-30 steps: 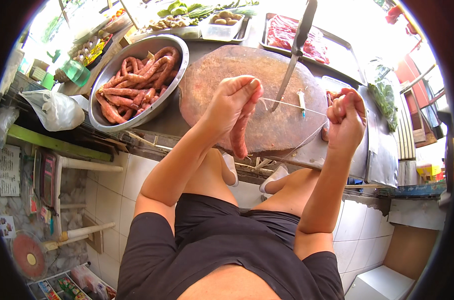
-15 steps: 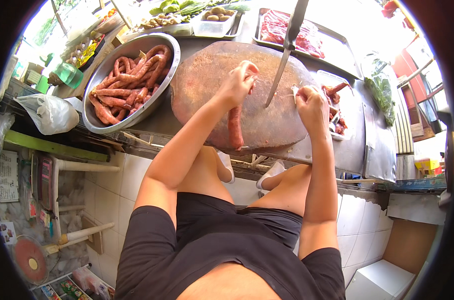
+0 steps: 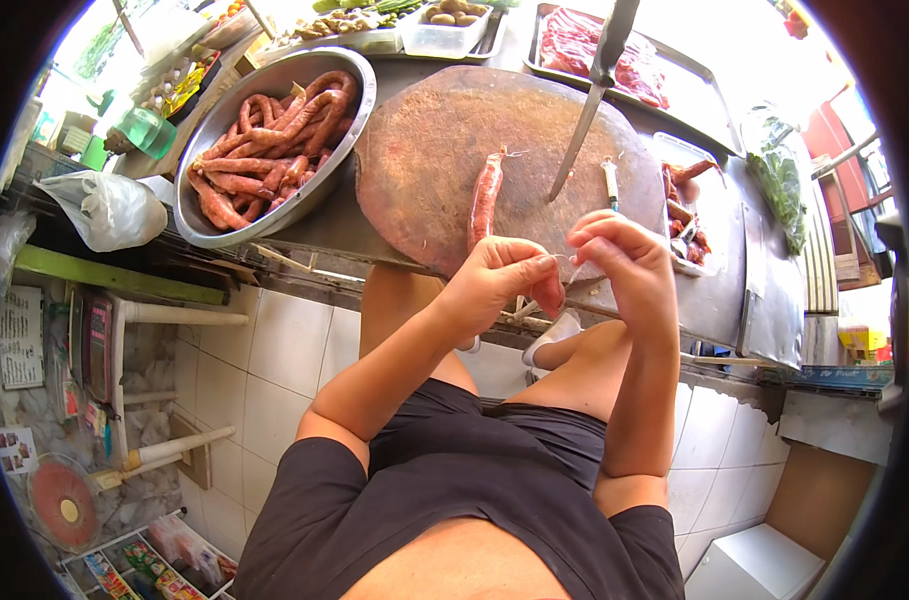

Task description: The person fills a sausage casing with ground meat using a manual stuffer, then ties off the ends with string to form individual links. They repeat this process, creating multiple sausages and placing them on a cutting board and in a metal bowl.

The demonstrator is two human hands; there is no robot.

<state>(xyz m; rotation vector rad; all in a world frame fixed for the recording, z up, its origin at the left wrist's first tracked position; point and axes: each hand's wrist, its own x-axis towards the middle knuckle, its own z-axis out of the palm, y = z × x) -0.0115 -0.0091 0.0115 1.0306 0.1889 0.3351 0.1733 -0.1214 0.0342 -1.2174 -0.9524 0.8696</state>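
Pale tiles (image 3: 274, 410) show under the metal counter (image 3: 729, 250), nearest part of the view being the person's black shirt (image 3: 454, 470). Left hand (image 3: 504, 285) is just past the counter's near edge, thumb and forefinger pinched together on a sausage (image 3: 485, 200) near its tied end — one stretch lies on the block beyond the hand, a short reddish end pokes out below the fingers; whether it's all one link, can't tell. Right hand (image 3: 629, 265) is just beside it, fingers curled, thumb close to forefinger; thin white string (image 3: 562, 257) shows between the hands, but can't tell if the right fingers grip it. Round wooden block (image 3: 424, 140) sits beyond, with a knife (image 3: 586, 110) standing tilted, tip on the wood, and a small white tube (image 3: 611, 180) with a blue end. Metal bowl (image 3: 244, 238) of sausages is at left; white tray (image 3: 712, 265) of meat pieces at right. Farther back — raw meat (image 3: 599, 60) on a metal tray (image 3: 724, 150) and a clear container (image 3: 439, 42) of brown round produce.
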